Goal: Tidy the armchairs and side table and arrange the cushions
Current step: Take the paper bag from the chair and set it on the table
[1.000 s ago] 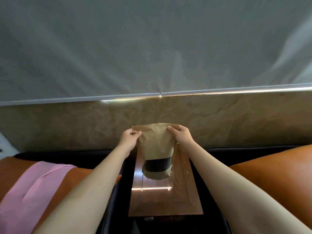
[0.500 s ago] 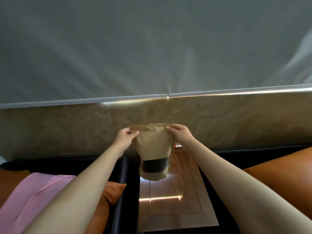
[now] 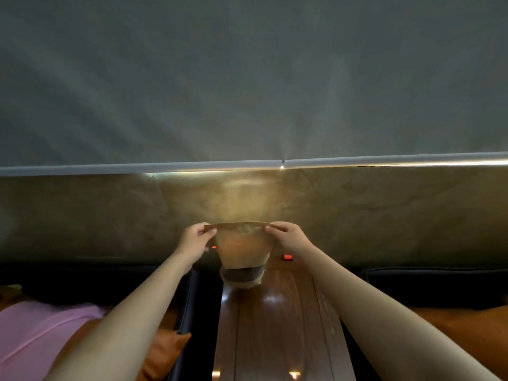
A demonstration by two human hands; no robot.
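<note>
A single wide-angle view is taken from the wearer's head, directed forward and slightly down. The side table (image 3: 277, 325) is seen lengthwise from close above, running away toward the wall (image 3: 384, 215). Both forearms are framed from behind. No second view is given.

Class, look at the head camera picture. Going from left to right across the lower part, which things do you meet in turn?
Pink cloth → orange cushion → black armrest → wooden side table → orange seat. Above the table's far end, the left hand and right hand hold a paper bag.
</note>
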